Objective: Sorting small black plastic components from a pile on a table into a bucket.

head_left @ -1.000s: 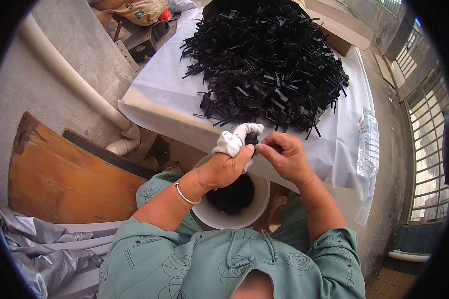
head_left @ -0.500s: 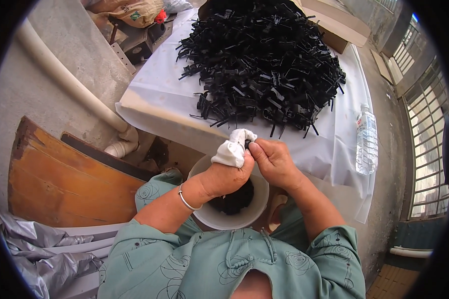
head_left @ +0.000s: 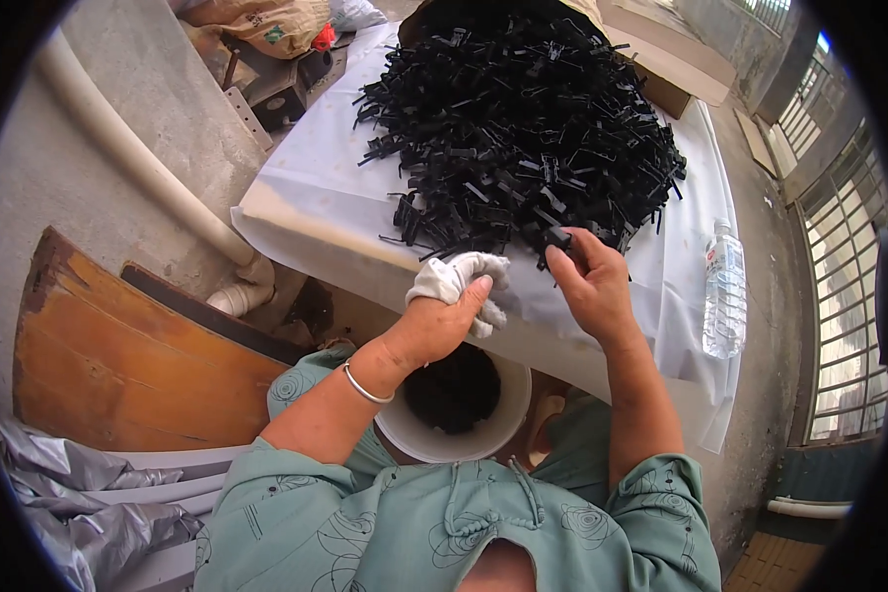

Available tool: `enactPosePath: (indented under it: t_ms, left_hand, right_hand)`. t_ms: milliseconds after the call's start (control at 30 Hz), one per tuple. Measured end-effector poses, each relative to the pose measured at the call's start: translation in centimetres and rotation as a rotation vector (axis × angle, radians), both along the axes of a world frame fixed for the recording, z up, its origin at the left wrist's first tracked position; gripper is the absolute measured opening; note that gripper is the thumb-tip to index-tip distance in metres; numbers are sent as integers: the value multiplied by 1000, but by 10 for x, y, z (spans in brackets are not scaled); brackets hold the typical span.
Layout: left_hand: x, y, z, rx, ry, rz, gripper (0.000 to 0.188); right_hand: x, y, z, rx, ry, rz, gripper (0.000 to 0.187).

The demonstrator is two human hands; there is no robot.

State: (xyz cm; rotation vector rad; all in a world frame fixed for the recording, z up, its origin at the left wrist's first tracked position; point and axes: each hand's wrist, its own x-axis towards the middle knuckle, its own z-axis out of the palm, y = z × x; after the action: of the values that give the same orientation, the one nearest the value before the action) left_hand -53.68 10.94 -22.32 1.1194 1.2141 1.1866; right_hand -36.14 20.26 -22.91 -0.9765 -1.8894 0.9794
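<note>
Left hand (head_left: pixel 434 331): grip folded around a bunched white cloth (head_left: pixel 461 283), thumb laid over the top of it; held just off the near edge of the bench, directly above the bucket. Held there, it seems, so the cloth stays ready between pieces.

Right hand (head_left: pixel 594 286): reaches onto the near fringe of the pile, fingertips (head_left: pixel 562 259) pressed together on one small black plastic piece; I cannot tell if it is lifted clear or only touched.

Pile of black plastic pieces (head_left: pixel 518 128): heaped across the middle and far part of the bench, loose strays trailing toward the person, so the next piece sits within arm's reach.

Bench (head_left: pixel 296 202): covered with a white sheet that hangs over its edges.

White bucket (head_left: pixel 454 434): at the person's lap below the bench edge, dark pieces inside; placed where a hand can drop straight into it.

Clear water bottle (head_left: pixel 725 291): lying on the sheet to the right, well apart from the hands.

Change from half a second ago: both hands were then together over the bucket, right hand against the cloth. Now the right hand has moved up to the pile; the left with the cloth has barely shifted.
</note>
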Motion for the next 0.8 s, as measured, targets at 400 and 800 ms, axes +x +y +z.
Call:
enactPosePath:
  t_ms: [400,800]
  left_hand:
    - [-11,4,7,187,-42,-274,30]
    - [-7,3,-14,141,-279,47,16]
  right_hand:
    - [9,-15,12,-561,186,692,19]
    - [-25,-54,9,748,10,347,28]
